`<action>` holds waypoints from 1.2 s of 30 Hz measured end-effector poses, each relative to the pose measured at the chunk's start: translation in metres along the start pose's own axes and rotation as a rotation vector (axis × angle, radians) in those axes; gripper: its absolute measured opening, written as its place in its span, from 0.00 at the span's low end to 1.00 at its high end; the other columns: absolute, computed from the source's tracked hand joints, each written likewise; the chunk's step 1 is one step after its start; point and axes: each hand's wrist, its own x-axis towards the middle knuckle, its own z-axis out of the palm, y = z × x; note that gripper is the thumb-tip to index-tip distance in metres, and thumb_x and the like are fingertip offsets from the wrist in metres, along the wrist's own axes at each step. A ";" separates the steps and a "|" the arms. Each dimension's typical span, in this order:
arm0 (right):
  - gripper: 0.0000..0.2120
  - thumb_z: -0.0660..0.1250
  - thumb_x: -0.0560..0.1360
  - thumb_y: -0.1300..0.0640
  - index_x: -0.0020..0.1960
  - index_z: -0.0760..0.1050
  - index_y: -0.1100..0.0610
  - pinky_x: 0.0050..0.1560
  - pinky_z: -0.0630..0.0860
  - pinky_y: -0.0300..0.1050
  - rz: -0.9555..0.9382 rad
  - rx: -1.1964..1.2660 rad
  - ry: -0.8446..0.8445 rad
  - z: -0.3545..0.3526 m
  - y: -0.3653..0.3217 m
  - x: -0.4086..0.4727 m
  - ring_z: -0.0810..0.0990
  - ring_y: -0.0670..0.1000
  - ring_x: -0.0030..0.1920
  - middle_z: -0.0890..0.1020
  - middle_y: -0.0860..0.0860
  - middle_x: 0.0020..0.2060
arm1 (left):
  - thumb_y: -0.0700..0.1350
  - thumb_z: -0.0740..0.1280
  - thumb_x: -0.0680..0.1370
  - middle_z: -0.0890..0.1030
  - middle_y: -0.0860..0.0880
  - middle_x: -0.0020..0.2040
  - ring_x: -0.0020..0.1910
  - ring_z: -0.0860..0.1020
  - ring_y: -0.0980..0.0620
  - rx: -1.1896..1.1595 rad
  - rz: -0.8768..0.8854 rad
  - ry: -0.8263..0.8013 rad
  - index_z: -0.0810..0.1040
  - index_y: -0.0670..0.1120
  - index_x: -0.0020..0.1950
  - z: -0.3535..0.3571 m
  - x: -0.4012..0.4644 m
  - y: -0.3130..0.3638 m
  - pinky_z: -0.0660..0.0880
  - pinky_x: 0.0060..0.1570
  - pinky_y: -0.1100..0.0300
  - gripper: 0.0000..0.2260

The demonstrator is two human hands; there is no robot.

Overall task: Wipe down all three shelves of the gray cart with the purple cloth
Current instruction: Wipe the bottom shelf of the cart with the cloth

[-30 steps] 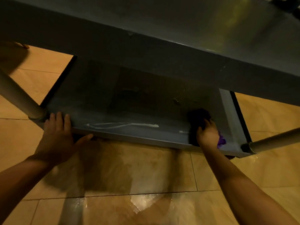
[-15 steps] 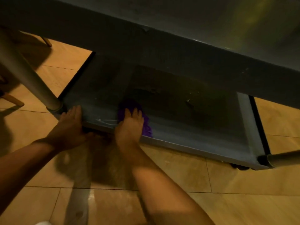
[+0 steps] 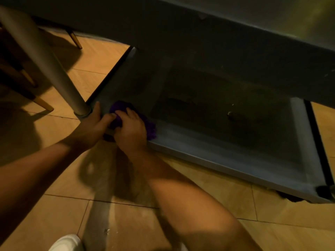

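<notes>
**Wiping the bottom shelf's left corner**

The right hand (image 3: 131, 130) presses the bunched purple cloth (image 3: 125, 115) onto the bottom shelf (image 3: 208, 138) beside the cart leg (image 3: 45, 60). The left hand (image 3: 92, 127) grips the rim, apparently bracing. Work firmly into the corner; dim light hides residue.
</notes>
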 end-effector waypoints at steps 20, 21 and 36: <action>0.19 0.63 0.75 0.61 0.57 0.82 0.42 0.63 0.75 0.49 0.204 -0.436 -0.339 -0.168 0.093 -0.011 0.79 0.54 0.62 0.82 0.49 0.62 | 0.61 0.58 0.82 0.61 0.44 0.80 0.77 0.62 0.41 0.066 0.003 0.055 0.52 0.48 0.82 0.009 -0.018 0.004 0.60 0.73 0.48 0.33; 0.17 0.63 0.76 0.59 0.58 0.81 0.42 0.63 0.75 0.49 0.275 -0.360 -0.258 -0.173 0.092 -0.004 0.80 0.54 0.62 0.82 0.50 0.61 | 0.57 0.59 0.82 0.65 0.42 0.77 0.74 0.66 0.39 0.114 0.051 0.061 0.58 0.47 0.80 0.007 -0.021 0.002 0.65 0.70 0.46 0.29; 0.38 0.66 0.75 0.38 0.80 0.55 0.43 0.73 0.59 0.64 -0.158 -0.588 -0.038 0.019 -0.006 0.142 0.58 0.63 0.77 0.60 0.57 0.78 | 0.43 0.64 0.81 0.78 0.36 0.54 0.54 0.74 0.39 0.747 0.466 0.203 0.82 0.35 0.54 0.001 0.006 0.012 0.73 0.53 0.47 0.13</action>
